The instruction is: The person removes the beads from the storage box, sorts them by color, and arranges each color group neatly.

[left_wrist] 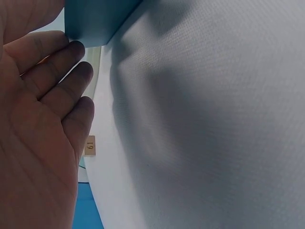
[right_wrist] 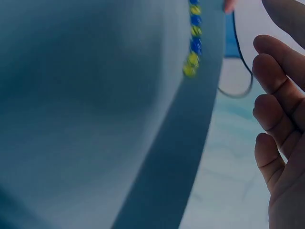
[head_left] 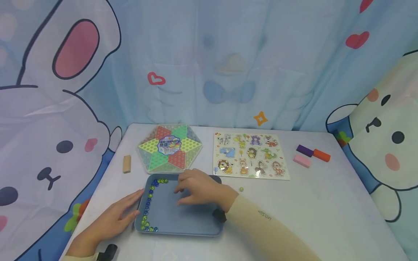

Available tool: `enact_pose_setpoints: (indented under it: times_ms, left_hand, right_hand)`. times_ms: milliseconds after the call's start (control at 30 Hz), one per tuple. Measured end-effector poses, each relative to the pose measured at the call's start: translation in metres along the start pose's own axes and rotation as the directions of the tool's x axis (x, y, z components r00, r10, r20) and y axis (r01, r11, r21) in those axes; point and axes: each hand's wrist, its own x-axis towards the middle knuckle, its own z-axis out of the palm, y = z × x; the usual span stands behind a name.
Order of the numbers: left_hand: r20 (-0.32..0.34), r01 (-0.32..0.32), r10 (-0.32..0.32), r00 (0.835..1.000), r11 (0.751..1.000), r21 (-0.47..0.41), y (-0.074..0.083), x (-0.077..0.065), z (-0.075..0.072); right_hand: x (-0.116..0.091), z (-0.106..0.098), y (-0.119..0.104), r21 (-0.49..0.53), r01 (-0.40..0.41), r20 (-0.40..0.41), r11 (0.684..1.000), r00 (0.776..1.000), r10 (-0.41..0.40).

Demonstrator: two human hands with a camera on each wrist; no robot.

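Note:
A blue-grey tray [head_left: 186, 221] lies on the white table. Blue and yellow-green glass marbles [head_left: 147, 208] line its left side and turn the corners along the top and bottom edges. Against the tray's left rim rests my left hand [head_left: 114, 217], fingers extended; the left wrist view shows its palm [left_wrist: 38, 138] with nothing in it. Over the tray's upper middle hovers my right hand [head_left: 200, 188], fingers loosely bent. In the right wrist view its fingers [right_wrist: 270, 112] stand apart from the row of marbles and hold nothing visible.
One yellow-green marble [head_left: 241, 189] sits right of the tray. Behind stand a hexagonal Chinese checkers board [head_left: 153, 159] and an animal puzzle board [head_left: 235, 170]. A wooden block [head_left: 126, 164] is at left; purple [head_left: 304, 150], orange [head_left: 321, 155] and pink [head_left: 302, 161] blocks lie at right.

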Motion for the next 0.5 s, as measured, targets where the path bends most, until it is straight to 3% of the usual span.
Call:
enact_pose_setpoints:
  times_ms: [167,500]
  left_hand:
    - [0.007,0.014,-0.014,1.000,1.000,-0.009,0.000,0.000,0.001]
    - [0.019,0.026,-0.025,1.000,0.998,-0.049,0.002,0.000,-0.001]
  right_hand:
    - [0.018,0.019,-0.011,-0.055,0.086,0.079,0.995,0.994,-0.082]
    - [0.037,0.047,-0.029,-0.109,0.179,0.226,0.978,0.962,-0.151]
